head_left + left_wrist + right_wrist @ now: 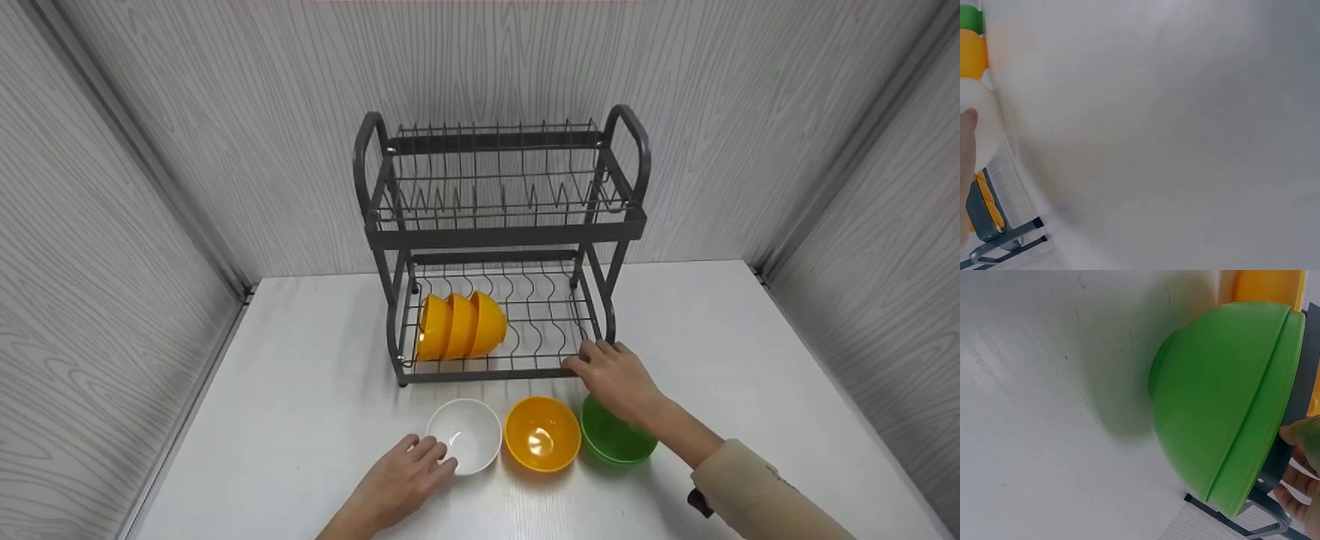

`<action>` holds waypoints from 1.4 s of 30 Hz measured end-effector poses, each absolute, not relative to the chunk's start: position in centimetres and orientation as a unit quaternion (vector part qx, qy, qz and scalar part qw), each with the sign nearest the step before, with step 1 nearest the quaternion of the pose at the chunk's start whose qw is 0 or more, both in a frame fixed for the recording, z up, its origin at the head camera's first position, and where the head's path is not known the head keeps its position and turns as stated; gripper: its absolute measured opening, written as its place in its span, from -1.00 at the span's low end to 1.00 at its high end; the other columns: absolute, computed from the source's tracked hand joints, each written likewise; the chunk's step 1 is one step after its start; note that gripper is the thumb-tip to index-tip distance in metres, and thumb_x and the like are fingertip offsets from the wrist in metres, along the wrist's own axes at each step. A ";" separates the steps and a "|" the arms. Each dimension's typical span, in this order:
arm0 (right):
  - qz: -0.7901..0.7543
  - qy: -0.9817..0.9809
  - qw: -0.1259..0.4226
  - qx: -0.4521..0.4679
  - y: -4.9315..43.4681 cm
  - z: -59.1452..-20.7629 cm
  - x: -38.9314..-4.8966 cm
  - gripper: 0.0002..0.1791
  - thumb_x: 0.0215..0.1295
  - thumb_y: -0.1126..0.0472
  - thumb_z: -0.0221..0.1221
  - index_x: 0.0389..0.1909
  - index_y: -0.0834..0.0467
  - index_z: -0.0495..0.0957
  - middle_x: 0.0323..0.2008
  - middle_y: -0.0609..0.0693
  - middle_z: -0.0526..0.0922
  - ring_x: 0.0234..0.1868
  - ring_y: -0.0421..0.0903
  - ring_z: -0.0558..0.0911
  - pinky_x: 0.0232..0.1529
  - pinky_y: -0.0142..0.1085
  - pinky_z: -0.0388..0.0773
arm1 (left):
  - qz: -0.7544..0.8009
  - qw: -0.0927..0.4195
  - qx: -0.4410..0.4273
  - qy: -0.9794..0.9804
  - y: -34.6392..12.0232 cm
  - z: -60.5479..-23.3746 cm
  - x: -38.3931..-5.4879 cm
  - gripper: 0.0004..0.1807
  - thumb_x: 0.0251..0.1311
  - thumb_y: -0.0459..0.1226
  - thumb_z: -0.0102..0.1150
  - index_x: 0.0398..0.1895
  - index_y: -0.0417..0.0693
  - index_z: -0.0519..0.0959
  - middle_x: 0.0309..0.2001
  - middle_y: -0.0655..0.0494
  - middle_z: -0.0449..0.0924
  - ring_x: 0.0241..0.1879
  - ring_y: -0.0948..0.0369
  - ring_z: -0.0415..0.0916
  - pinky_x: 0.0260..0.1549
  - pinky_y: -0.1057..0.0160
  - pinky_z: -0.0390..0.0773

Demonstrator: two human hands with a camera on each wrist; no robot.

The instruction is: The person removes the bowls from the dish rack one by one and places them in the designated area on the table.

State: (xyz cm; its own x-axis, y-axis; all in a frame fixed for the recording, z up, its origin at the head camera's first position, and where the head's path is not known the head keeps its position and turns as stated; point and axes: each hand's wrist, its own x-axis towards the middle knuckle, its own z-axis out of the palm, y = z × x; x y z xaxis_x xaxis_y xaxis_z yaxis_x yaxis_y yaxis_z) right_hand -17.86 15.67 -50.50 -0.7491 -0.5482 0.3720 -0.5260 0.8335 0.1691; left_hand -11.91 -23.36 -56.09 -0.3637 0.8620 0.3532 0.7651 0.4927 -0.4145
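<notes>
My left hand (405,480) is at the near left rim of a white bowl (474,431), fingertips overlapping its edge. The left wrist view shows one fingertip against the white bowl (987,126); whether it pinches the rim cannot be told. With bent fingers my right hand (619,379) grips the lower front right corner of a dark grey two-tier dish rack (506,238). In the right wrist view the thumb lies on the front bar (1304,377). Two nested green bowls (619,435) stand below that hand, partly covered by it. Between white and green stands a yellow-orange bowl (541,431).
Several yellow-orange bowls (491,326) stand on their sides, nested, at the left of the rack's lower tier. Wire dividers (499,199) fill the upper tier. Pale wood-grain panels (487,60) enclose the white table (300,390) behind and at both sides.
</notes>
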 end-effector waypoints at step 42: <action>-0.025 -0.926 0.229 0.298 15.8 -50.8 -17.9 -0.66 0.27 0.39 0.37 -0.03 -0.05 0.70 -0.18 0.04 0.71 -0.21 0.03 0.72 -0.20 -0.12 0.76 | 0.079 0.332 -0.426 -0.838 -25.7 -52.0 -16.5 -0.54 0.05 0.02 0.59 -0.06 0.07 0.63 -0.15 0.14 0.63 -0.11 0.17 0.58 0.00 0.21 0.70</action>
State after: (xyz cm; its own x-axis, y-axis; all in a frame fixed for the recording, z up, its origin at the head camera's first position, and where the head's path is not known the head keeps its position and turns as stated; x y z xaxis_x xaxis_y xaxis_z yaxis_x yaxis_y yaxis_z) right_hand -17.94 15.80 -50.81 -0.7176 -0.5636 0.4090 -0.5404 0.8212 0.1836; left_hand -16.53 -25.74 -51.98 -0.4165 0.7663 0.4893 0.6617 0.6245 -0.4149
